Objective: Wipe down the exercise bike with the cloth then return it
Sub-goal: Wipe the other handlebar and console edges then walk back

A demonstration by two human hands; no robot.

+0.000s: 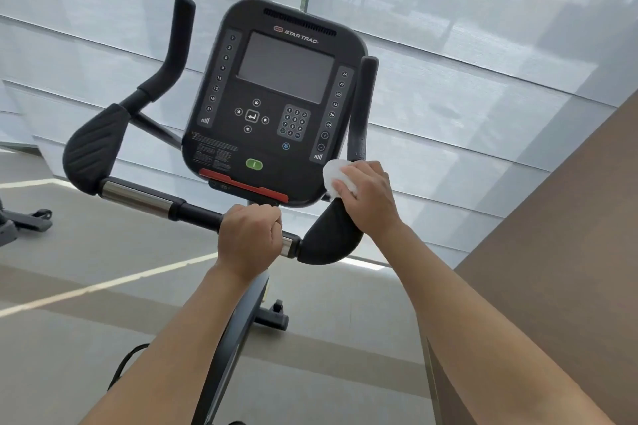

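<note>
The exercise bike fills the middle of the head view, with its black console (276,103) facing me and a dark screen on top. My left hand (250,238) is closed around the horizontal handlebar (138,198) just below the console. My right hand (367,197) presses a small white cloth (334,173) against the upper end of the right black elbow pad (328,238), next to the console's lower right corner. The right upright grip (362,107) rises behind the cloth. The left elbow pad (93,148) and left grip (179,34) are untouched.
Grey roller blinds (466,79) cover the windows behind the bike. A brown wall (569,252) stands close on the right. The base of another machine (24,221) sits at the left edge on the grey floor. A black cable (127,362) lies by the bike's frame.
</note>
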